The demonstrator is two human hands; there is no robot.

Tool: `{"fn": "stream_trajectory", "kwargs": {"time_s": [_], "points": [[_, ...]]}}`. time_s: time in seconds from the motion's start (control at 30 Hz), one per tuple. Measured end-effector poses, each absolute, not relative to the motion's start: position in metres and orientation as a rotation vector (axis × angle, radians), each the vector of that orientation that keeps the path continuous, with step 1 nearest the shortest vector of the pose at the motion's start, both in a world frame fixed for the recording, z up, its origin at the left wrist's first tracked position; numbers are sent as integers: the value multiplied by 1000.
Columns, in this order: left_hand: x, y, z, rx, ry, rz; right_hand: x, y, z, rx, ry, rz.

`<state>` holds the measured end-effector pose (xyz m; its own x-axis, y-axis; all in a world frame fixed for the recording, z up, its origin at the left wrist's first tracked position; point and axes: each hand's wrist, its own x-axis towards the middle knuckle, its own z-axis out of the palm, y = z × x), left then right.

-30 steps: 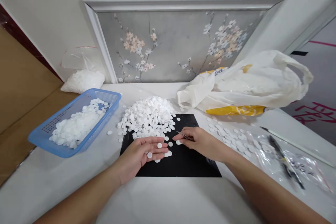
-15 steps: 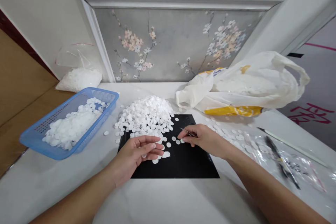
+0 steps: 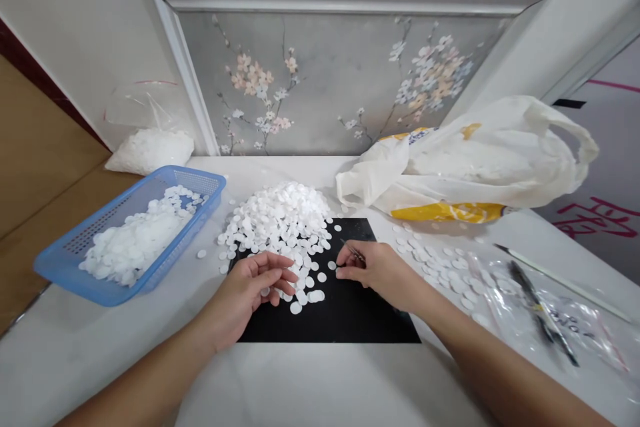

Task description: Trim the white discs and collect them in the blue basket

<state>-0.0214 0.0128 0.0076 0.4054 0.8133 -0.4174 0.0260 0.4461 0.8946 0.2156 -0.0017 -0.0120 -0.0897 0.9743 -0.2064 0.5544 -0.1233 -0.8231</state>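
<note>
My left hand (image 3: 257, 287) is loosely curled at the left side of a black sheet (image 3: 345, 320), with a small white disc (image 3: 265, 291) showing under the thumb; how many lie in the palm is hidden. My right hand (image 3: 367, 265) pinches thin metal tweezers (image 3: 356, 251), mostly covered by the fingers. Its fingertips are beside a loose white disc (image 3: 332, 265) on the sheet. A big heap of white discs (image 3: 283, 213) spreads over the sheet's back left, and several loose discs (image 3: 316, 296) lie between my hands.
At left stands a blue plastic basket (image 3: 53, 265) with more discs. Behind it sits a clear bag (image 3: 150, 150) of white pieces. A white carrier bag (image 3: 465, 170) lies back right. Scattered discs (image 3: 445, 267), a black pen (image 3: 543, 310), a white stick (image 3: 565, 283) and clear plastic bags (image 3: 595, 333) lie right.
My right hand has shifted slightly left; discs that lay at its fingertips are out of sight. My left hand has drawn a little left, uncovering more discs.
</note>
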Motion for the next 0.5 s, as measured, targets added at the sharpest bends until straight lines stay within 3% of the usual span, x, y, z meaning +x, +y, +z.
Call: {"fn": "stream_trajectory", "kwargs": {"time_s": [0.2,0.5], "points": [[-20,12,9,1080,1074,608,212,-6,-9,-1721,-1811,970],[-21,12,10,1208,1120,589,224,2,-9,-1666,-1572,1210]]}}
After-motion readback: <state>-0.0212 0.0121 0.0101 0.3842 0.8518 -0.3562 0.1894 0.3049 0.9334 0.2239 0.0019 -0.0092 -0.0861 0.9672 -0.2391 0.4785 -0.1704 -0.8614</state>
